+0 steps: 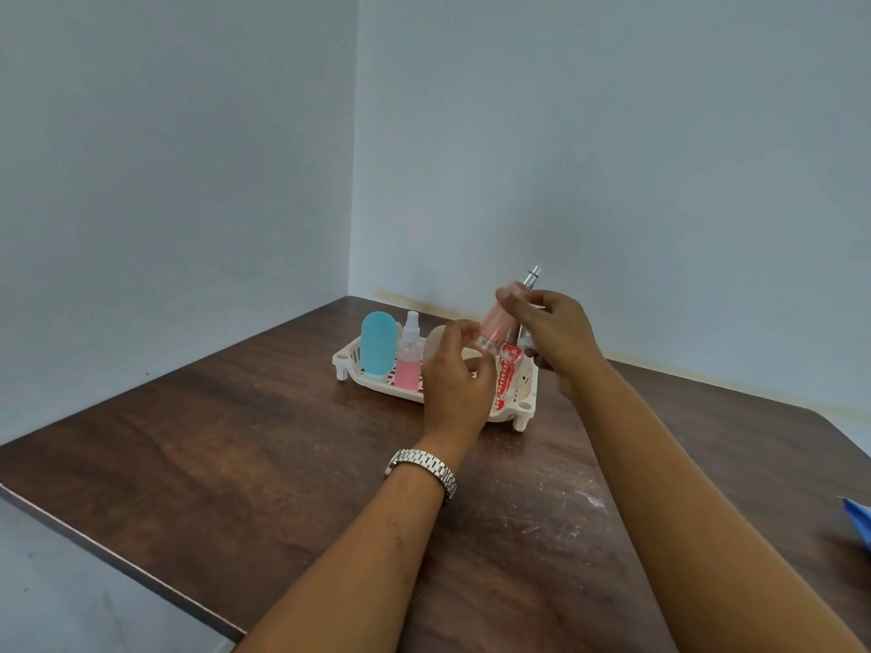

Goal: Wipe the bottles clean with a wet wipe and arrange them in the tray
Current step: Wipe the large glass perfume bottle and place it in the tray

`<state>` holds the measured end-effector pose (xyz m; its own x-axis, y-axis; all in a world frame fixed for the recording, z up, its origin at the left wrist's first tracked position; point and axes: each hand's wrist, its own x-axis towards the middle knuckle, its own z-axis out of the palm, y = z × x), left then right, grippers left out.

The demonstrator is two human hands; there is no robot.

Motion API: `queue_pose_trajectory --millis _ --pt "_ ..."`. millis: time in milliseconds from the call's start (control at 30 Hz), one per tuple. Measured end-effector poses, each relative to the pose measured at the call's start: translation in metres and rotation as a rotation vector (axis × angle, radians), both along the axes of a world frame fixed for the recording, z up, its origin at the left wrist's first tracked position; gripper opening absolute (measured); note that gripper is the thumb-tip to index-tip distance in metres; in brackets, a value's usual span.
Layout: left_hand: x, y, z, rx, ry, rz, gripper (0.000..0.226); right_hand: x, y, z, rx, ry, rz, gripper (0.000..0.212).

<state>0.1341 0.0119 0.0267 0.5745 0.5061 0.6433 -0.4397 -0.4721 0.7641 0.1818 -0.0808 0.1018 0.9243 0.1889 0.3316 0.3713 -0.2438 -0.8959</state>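
**Inspector:** Item in hand?
**Assessor:** Slim pink bottle (495, 325) with a metal nozzle, tilted above the tray (349, 358). The right hand (556, 337) grips its upper body and the left hand (455, 374) pinches its base, likely steadying it for placement.
**Inspector:** Tray?
**Assessor:** Cream slotted plastic, footed, on the wood-grain surface (235, 440). A rounded blue bottle (378, 341) and a pink spray bottle (408, 365) stand upright inside.

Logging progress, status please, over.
Left hand, right hand both hold clear pink bottle with silver spray top above cream slotted plastic tray. Rounded blue bottle, pink spray bottle stand inside. Red-and-white tube beneath.

Bare forearms; silver link watch (423, 468), left wrist.
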Motion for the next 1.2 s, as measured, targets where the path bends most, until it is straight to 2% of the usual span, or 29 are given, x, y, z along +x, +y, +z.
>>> queue_pose_trajectory --millis 67,167,367,500,733,867,1000,1133,1200 --pt "0.001 0.004 -0.002 0.01 0.071 -0.045 0.028 0.003 0.001 0.001 -0.078 -0.05 -0.034 0.035" --pt "0.005 0.018 -0.005 0.099 0.169 -0.014 0.027 0.002 0.004 -0.008 -0.22 -0.162 -0.093 0.035" --pt "0.002 0.026 -0.002 0.061 0.046 0.165 0.025 -0.012 0.016 -0.038 -0.537 -0.322 -0.217 0.03" --pt "0.004 0.028 -0.005 0.124 0.027 0.09 0.03 -0.016 0.025 -0.05 -0.639 -0.364 -0.24 0.031" --pt "0.01 0.035 -0.011 0.123 0.084 -0.023 0.037 -0.017 0.034 -0.063 -0.629 -0.354 -0.232 0.028" --pt "0.016 0.035 -0.018 0.251 0.13 -0.026 0.038 -0.019 0.034 -0.066 -0.614 -0.337 -0.209 0.024" --pt "0.018 0.034 -0.019 0.323 0.134 0.022 0.037 -0.021 0.029 -0.061 -0.616 -0.372 -0.215 0.033" --pt "0.02 0.032 -0.02 0.391 0.142 0.052 0.042 -0.01 0.012 -0.038 -0.311 -0.498 -0.343 0.036" --pt "0.02 0.031 -0.02 0.423 0.168 0.072 0.047 0.005 0.001 -0.031 -0.229 -0.403 -0.324 0.047"
